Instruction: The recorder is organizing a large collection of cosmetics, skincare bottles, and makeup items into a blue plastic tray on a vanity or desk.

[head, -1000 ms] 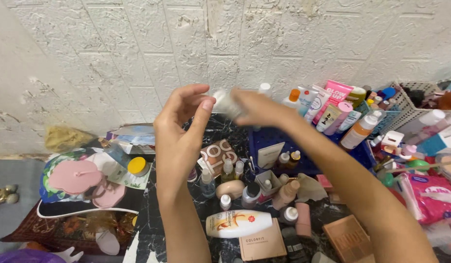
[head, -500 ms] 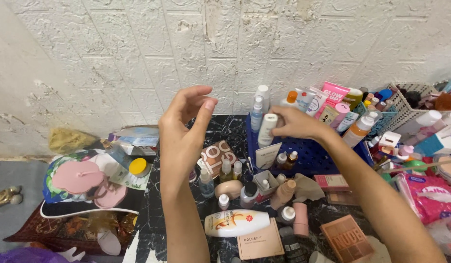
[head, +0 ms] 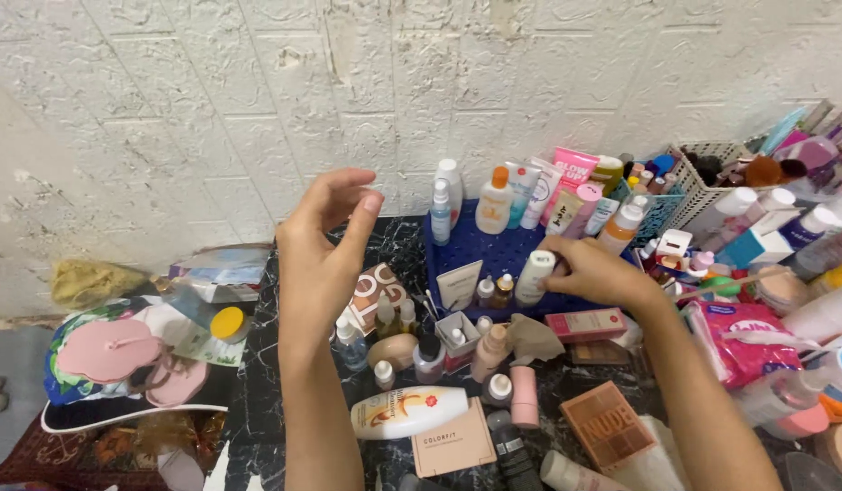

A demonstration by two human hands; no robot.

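Small white bottle (head: 534,276): upright at the front edge of the blue perforated tray (head: 494,250), gripped by the right hand (head: 596,271), whose fingers (head: 559,268) and thumb close round its upper part from the right side; the bottle's lower end meets the tray floor or sits just above it, cannot tell which. Left hand (head: 319,250) raised above the dark marbled counter (head: 398,238), empty, fingers loosely curled and moderately spread, thumb apart, touching nothing. Packages: along the tray's back wall stand a white bottle with orange cap (head: 495,201), a slim blue spray bottle (head: 441,212) and a pink tube (head: 571,175) with white lettering. A small pale card box (head: 460,285) leans at the tray's front left, just beside two little dropper bottles (head: 494,291). Nearer the camera, a white lotion bottle (head: 407,411) with orange-and-red label lies on its side; a beige flat box (head: 453,439) sits touching it, a terracotta palette (head: 608,425) to the right. Yellow-lidded jar (head: 227,323) at left, well apart from both hands.
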